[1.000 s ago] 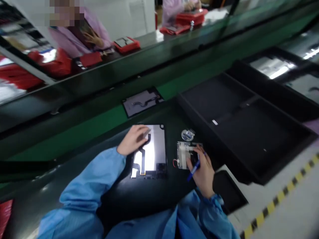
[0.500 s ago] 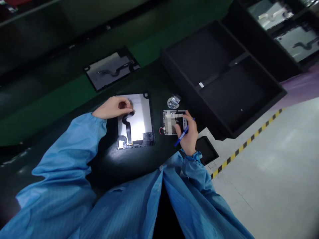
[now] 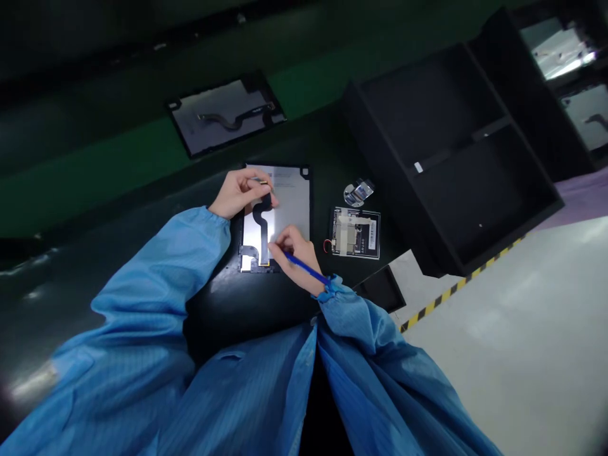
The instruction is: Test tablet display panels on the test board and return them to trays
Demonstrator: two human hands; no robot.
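Observation:
A tablet back panel (image 3: 292, 199) with a black flex cable (image 3: 260, 221) lies on the dark bench in front of me. My left hand (image 3: 237, 192) pinches the upper end of the flex cable near the panel's top left. My right hand (image 3: 295, 256) rests on the panel's lower right and is closed on a blue pen-like tool (image 3: 308, 271). A small circuit board (image 3: 355, 232) with a red wire lies to the right of the panel, apart from both hands. A small shiny metal part (image 3: 358, 191) sits just behind the board.
A second panel with a flex cable (image 3: 225, 114) lies on the green conveyor strip behind. A large black two-compartment tray (image 3: 451, 158) stands to the right. More trays with panels (image 3: 570, 76) are at far right. A small black box (image 3: 380, 288) sits by the bench edge, above yellow-black floor tape (image 3: 456, 291).
My right hand left the small circuit board and moved left onto the tablet panel, still holding the blue tool. My left hand stayed at the top of the flex cable. The view tilted downward.

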